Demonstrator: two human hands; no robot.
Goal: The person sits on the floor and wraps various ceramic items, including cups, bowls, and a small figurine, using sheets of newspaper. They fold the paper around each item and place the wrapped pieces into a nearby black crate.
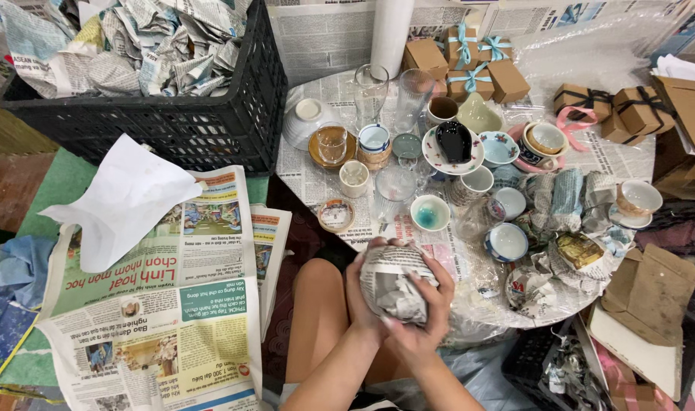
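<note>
Head view is showing me cradling a newspaper-wrapped bundle point(394, 283) just off the near edge of the round table point(317, 183), above my knee. My left hand point(362, 293) is cupping its left side, fingers curled shut against the paper; my right hand point(426, 316) is closing over the lower right, fingertips pressing loose folds inward. The bundle is sitting squarely between both palms, roughly round, no clear long axis, neither hand nearer. Beyond it a teal-centred bowl point(429, 213) is standing near that edge, with cups and glasses point(393, 95) crowding the middle. Spread newspaper sheets point(164, 304) are lying on my left, and a black crate point(172, 122) of crumpled paper is sitting beyond them.
</note>
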